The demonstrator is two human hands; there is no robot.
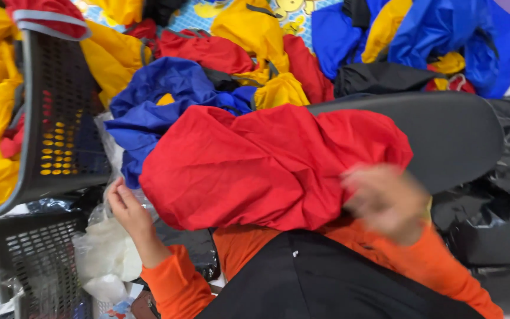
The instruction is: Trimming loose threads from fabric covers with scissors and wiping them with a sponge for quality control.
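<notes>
Bright even light, right hand [388, 201] motion-blurred

1. Floor covered with heaped fabric [255, 41] in yellow, blue, red and black.
2. Dark grey slatted plastic baskets [60, 112] at left, one holding yellow fabric.
3. Black plastic sheeting [503, 218] at right.
4. Lighting bright, even.

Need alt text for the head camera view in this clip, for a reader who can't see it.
A person in orange sleeves handles a red cloth on their lap: the left hand is at its left edge, the blurred right hand at its right. Blue, yellow and red cloths are piled behind, and dark plastic baskets stand at left.
</notes>
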